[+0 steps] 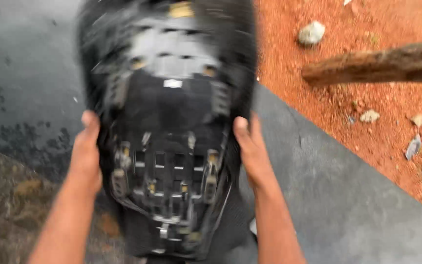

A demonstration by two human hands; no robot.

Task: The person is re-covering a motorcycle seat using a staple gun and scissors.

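The left hand (86,156) grips the left edge of a black seat (169,127), thumb up along the rim and the remaining fingers hidden behind the edge. The right hand (251,149) grips the opposite edge in the same manner, thumb visible, fingers wrapped out of sight. Both hands are closed on the seat, one on each side at about mid-length. The seat is held up in front of the camera with its underside facing the viewer: a black plastic base with ribs, slots, a row of cross-bars in the lower half, several small metal fittings and a pale grey patch near the top. Its outline is motion-blurred, most at the upper end, so fine detail cannot be told. Both forearms enter from the bottom edge of the view. Behind the seat lies a grey concrete slab (348,205), which runs diagonally to the lower right. To the left of the seat the surface is dark and wet-looking (20,73). Beyond the slab's edge, upper right, is red soil (391,112) with scattered stones (311,33) and a brown log (382,64) lying across it.
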